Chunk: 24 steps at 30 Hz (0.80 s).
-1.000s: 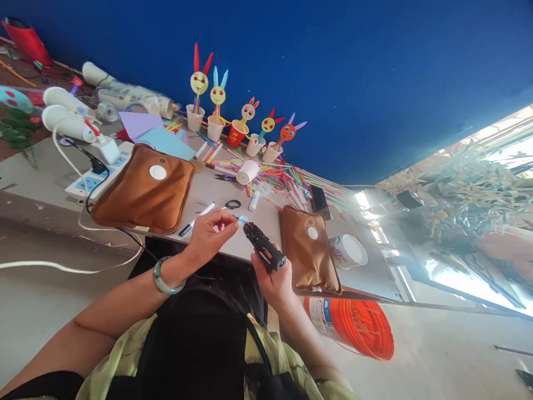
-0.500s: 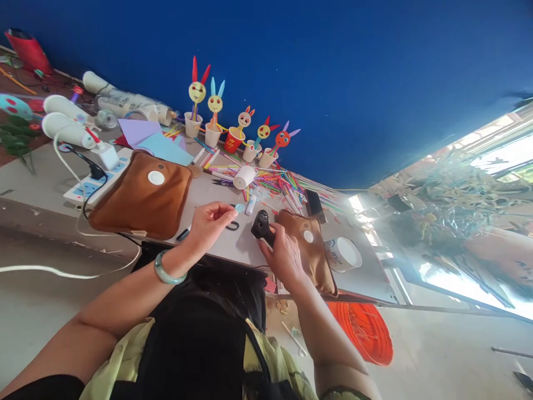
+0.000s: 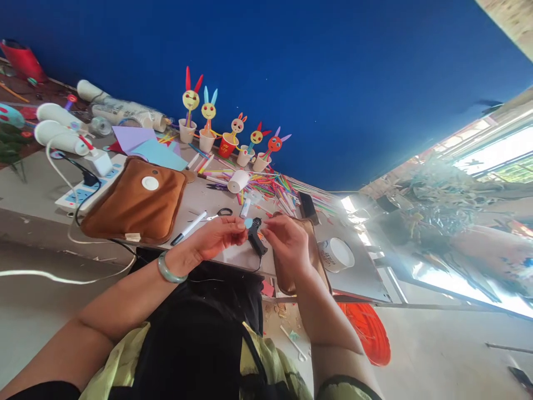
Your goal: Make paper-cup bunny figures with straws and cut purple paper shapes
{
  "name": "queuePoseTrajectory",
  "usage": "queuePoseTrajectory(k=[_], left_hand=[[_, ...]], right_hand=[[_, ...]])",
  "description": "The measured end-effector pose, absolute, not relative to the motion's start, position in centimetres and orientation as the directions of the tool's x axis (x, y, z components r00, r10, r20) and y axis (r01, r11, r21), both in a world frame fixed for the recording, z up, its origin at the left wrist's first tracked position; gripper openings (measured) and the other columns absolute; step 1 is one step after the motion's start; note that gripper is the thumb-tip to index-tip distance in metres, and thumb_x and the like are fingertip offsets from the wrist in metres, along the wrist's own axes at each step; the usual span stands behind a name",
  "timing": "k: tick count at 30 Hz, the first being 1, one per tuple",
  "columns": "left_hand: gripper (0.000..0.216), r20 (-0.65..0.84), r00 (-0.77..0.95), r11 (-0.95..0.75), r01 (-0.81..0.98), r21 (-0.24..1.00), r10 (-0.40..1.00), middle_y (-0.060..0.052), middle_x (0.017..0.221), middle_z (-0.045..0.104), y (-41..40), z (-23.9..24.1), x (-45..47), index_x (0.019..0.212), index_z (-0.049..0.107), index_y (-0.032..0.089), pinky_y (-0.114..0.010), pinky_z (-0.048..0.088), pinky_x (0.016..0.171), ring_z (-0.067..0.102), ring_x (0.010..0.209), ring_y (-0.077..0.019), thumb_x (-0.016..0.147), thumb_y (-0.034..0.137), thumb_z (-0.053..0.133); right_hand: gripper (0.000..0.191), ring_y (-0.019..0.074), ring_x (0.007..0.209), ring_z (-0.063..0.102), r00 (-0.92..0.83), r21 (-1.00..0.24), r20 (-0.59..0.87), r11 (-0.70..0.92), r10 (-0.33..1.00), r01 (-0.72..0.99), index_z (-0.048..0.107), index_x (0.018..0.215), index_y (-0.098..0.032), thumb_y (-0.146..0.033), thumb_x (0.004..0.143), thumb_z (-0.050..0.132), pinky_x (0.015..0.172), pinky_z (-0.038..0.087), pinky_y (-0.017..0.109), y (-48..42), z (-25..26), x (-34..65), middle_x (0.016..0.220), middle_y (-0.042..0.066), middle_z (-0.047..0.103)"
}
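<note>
My left hand (image 3: 222, 238) pinches a small light-blue paper disc (image 3: 249, 223) between thumb and fingertips. Close on its right, my right hand (image 3: 289, 239) has its thumb and fingers drawn together; what is between them, if anything, is too small to make out. A black glue gun (image 3: 257, 240) lies on the table between both hands, touched by neither as far as I can see. Just behind the disc is a white glue stick tube (image 3: 245, 207). Black-handled scissors (image 3: 224, 212) and a white marker (image 3: 189, 228) lie by my left hand.
Brown hot-water bags lie left (image 3: 137, 203) and right (image 3: 283, 272). Several rabbit-faced figures in paper cups (image 3: 207, 141) line the blue wall, behind scattered coloured sticks (image 3: 283, 189). A power strip (image 3: 89, 186), phone (image 3: 308, 207) and paper bucket (image 3: 337, 254) stand around; an orange basket (image 3: 368, 333) is below.
My right hand has let go of the glue gun, now lying on the table, and has come up toward the left. My left hand has moved right with the blue disc.
</note>
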<state>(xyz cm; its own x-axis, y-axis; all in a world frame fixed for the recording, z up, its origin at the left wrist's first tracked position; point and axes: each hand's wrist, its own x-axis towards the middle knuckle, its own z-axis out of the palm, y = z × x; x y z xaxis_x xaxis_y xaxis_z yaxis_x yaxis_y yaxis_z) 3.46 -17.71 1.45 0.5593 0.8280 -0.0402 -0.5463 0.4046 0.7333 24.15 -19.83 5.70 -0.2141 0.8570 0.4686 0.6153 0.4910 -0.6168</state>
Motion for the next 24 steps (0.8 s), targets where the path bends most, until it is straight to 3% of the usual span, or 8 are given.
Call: queuePoseTrajectory(k=[3, 6, 12, 18, 21, 24], left_hand=[[0.031, -0.013, 0.716, 0.546, -0.520, 0.656, 0.698, -0.004, 0.073, 0.062, -18.0, 0.9, 3.6, 0.069, 0.065, 0.016, -0.026, 0.045, 0.065, 0.056, 0.067, -0.0118, 0.068, 0.036, 0.088], [0.028, 0.001, 0.782, 0.599, -0.478, 0.643, 0.623, -0.004, 0.074, 0.060, -18.2, 0.3, 3.7, 0.073, 0.066, 0.016, -0.028, 0.045, 0.066, 0.056, 0.067, -0.0127, 0.071, 0.036, 0.086], [0.023, 0.017, 0.816, 0.643, -0.469, 0.606, 0.578, -0.004, 0.073, 0.059, -18.4, 0.0, 3.9, 0.078, 0.069, 0.016, -0.030, 0.045, 0.065, 0.056, 0.066, -0.0141, 0.072, 0.032, 0.084], [0.017, 0.015, 0.846, 0.729, -0.468, 0.500, 0.532, -0.003, 0.073, 0.057, -18.9, 0.3, 3.8, 0.077, 0.068, 0.013, -0.026, 0.044, 0.065, 0.055, 0.066, -0.0119, 0.076, 0.026, 0.079], [0.021, -0.036, 0.843, 0.755, -0.460, 0.468, 0.536, -0.003, 0.075, 0.058, -18.8, 0.5, 3.8, 0.076, 0.067, 0.013, -0.025, 0.044, 0.064, 0.054, 0.065, -0.0108, 0.077, 0.030, 0.079], [0.026, -0.149, 0.803, 0.738, -0.435, 0.517, 0.578, -0.003, 0.075, 0.059, -18.6, 0.5, 4.0, 0.077, 0.067, 0.013, -0.025, 0.043, 0.063, 0.054, 0.064, -0.0107, 0.074, 0.036, 0.078]], right_hand=[[0.026, 0.0189, 0.081, 0.066, -0.310, -0.795, 0.377, 0.477, 0.873, 0.376, 0.073, 0.103, -0.024, -0.042, 0.085, 0.076, 0.081, 0.052, 0.037, -19.3, 6.8, 23.7, 0.087, 0.002, 0.071], [0.028, 0.0189, 0.083, 0.066, -0.400, -0.844, 0.322, 0.452, 0.858, 0.288, 0.075, 0.099, -0.024, -0.046, 0.083, 0.078, 0.082, 0.053, 0.037, -18.9, 7.5, 23.3, 0.088, 0.003, 0.071], [0.016, 0.0178, 0.085, 0.066, -0.476, -0.812, 0.345, 0.512, 0.809, 0.280, 0.075, 0.089, -0.024, -0.040, 0.086, 0.076, 0.083, 0.053, 0.036, -19.0, 8.4, 22.7, 0.086, 0.002, 0.072], [0.021, 0.0179, 0.080, 0.065, -0.492, -0.802, 0.347, 0.525, 0.798, 0.286, 0.073, 0.082, -0.023, -0.044, 0.087, 0.075, 0.079, 0.051, 0.035, -19.0, 8.5, 22.5, 0.082, 0.003, 0.071], [0.025, 0.0168, 0.077, 0.062, -0.447, -0.839, 0.300, 0.456, 0.843, 0.297, 0.071, 0.080, -0.022, -0.045, 0.086, 0.075, 0.074, 0.049, 0.033, -18.8, 8.4, 22.5, 0.080, 0.003, 0.069], [0.030, 0.0136, 0.067, 0.056, -0.337, -0.891, 0.199, 0.313, 0.920, 0.329, 0.070, 0.078, -0.020, -0.049, 0.081, 0.078, 0.064, 0.045, 0.029, -18.0, 8.3, 22.6, 0.074, 0.001, 0.066]])
